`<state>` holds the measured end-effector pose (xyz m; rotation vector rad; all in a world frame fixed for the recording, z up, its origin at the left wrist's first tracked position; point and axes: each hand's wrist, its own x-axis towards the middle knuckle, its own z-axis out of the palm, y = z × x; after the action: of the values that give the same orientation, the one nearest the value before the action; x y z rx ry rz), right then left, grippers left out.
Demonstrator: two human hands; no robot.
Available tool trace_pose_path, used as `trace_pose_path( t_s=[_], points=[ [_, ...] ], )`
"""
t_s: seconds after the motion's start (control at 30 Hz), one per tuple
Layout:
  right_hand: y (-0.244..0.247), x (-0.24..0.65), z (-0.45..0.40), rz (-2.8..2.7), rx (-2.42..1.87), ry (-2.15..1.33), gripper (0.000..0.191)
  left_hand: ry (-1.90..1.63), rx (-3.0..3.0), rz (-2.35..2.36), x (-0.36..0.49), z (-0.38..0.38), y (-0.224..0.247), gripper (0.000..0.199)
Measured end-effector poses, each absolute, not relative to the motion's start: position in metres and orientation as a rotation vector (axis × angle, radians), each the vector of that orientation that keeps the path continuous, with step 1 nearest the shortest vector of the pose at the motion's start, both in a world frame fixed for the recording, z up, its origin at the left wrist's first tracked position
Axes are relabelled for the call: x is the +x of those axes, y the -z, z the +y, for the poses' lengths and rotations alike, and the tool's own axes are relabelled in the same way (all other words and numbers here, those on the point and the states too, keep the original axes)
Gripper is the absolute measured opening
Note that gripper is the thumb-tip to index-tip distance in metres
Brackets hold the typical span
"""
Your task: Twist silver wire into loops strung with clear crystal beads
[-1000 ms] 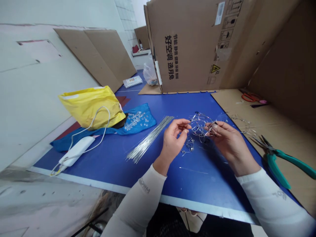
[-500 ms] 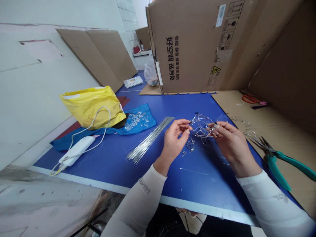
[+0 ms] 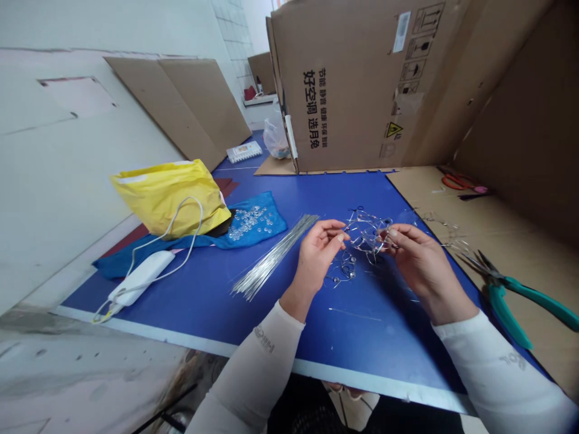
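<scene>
Holding beaded wire tangle (image 3: 367, 232) between both hands (image 3: 418, 259), above blue table (image 3: 289, 325).

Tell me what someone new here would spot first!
Probably the bright yellow bag, slumped on the left of the blue table. Next might come the huge cardboard box standing at the back, with big dark writing on it. Then the tangle of shiny bent wire between the left hand and right hand.

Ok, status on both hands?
Left hand and right hand pinching beaded wire piece. Pliers at right, open. Loose wire bundle left.
</scene>
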<state>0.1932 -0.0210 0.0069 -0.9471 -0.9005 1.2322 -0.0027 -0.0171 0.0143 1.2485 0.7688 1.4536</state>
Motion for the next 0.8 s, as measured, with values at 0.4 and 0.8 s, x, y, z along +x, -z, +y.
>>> trace_pose_path(
  t_s=[0.4,0.8],
  points=[
    [-0.015,0.189,-0.024,-0.832,-0.887,-1.192,0.016,-1.492,1.601,0.770,-0.006,-0.023,-0.018,0.012],
    [-0.012,0.189,-0.023,-0.853,-0.857,-1.208,0.016,-1.549,1.864,0.778,-0.005,-0.028,-0.027,0.022]
  ],
)
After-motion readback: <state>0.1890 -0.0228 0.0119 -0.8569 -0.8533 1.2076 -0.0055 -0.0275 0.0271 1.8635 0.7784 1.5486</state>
